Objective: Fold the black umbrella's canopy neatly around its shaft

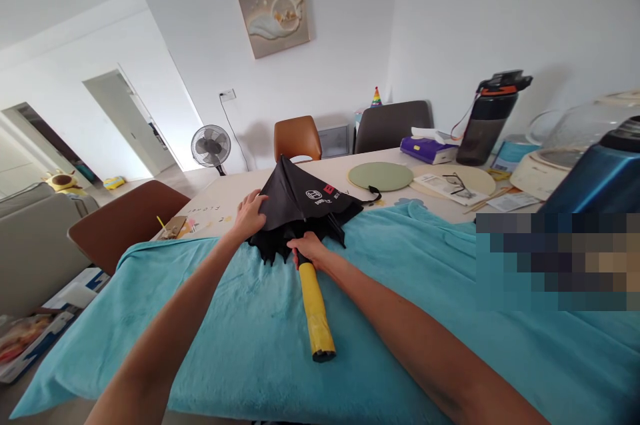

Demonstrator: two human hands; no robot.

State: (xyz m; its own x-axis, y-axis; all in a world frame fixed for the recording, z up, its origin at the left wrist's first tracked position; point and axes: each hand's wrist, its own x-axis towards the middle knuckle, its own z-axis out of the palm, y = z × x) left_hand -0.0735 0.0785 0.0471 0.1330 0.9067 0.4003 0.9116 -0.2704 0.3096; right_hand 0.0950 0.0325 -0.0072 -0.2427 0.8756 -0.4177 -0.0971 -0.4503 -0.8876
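Observation:
A black umbrella [301, 197] with white and red print lies partly folded, its canopy tip pointing away from me. The canopy's scalloped edge hangs loose toward me. My right hand [309, 248] is closed around the shaft just under the canopy, at the top of the yellow handle [316, 308]. The handle points back toward me over the turquoise blanket [240, 332]. Against the canopy's left side rests my left hand [250, 213], with thumb and fingers apart on the fabric. A dark strap [373, 195] sticks out at the canopy's right.
The blanket covers the near part of the table [240, 188]. On the right stand a dark bottle [487, 122], a blue bottle [595, 178], a purple tissue pack [427, 148] and glasses [457, 185]. A green round mat [381, 176] lies behind the umbrella. Chairs surround the table.

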